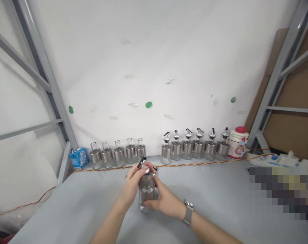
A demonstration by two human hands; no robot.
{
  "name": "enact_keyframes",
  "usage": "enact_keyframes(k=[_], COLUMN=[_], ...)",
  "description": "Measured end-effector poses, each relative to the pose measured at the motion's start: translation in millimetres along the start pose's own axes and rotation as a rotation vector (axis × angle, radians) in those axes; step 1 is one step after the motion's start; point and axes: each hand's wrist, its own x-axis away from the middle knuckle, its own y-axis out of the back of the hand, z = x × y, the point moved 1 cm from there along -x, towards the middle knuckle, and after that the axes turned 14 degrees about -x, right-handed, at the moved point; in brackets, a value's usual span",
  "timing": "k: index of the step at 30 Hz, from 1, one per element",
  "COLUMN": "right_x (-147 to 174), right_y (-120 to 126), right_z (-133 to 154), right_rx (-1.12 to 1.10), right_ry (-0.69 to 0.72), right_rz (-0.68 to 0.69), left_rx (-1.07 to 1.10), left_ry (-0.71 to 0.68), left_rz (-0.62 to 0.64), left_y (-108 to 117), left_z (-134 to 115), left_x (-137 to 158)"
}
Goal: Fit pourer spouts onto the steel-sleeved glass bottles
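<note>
A glass oil bottle with a metal sleeve [147, 195] stands upright on the table in front of me. In its neck sits a pour spout [142, 163] with a black lever on top. My left hand [132, 181] is closed around the spout, fingers pressed at the bottle's top. Wrapped round the sleeve from the right is my right hand [167, 200], with a watch [188, 211] on that wrist. Small dark parts show behind my hands, mostly hidden, and I cannot make them out.
Along the wall stand several bottles without spouts [118, 156] on the left and several with spouts [187, 149] on the right. A blue carton [79, 158], a red-and-white jar [237, 144] and a twisted cable [194, 164] lie around the table's back. Grey metal posts [52, 98] frame the sides.
</note>
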Motion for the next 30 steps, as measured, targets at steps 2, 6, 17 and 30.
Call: enact_keyframes(k=[2, 6, 17, 30], right_x=[0, -1, -2, -4], right_y=[1, 0, 2, 13], right_z=[0, -1, -2, -18], right_rx=[0.001, -0.001, 0.003, 0.016], right_ry=[-0.013, -0.009, -0.018, -0.024], right_rz=[0.015, 0.016, 0.014, -0.103], left_rx=[-0.002, -0.061, -0.168, -0.256], left_ry=[-0.014, -0.032, -0.096, -0.018], left_rz=[0.02, 0.021, 0.063, 0.035], left_y=[0, 0, 5, 9], left_z=[0, 2, 9, 35], left_x=[-1, -3, -3, -14])
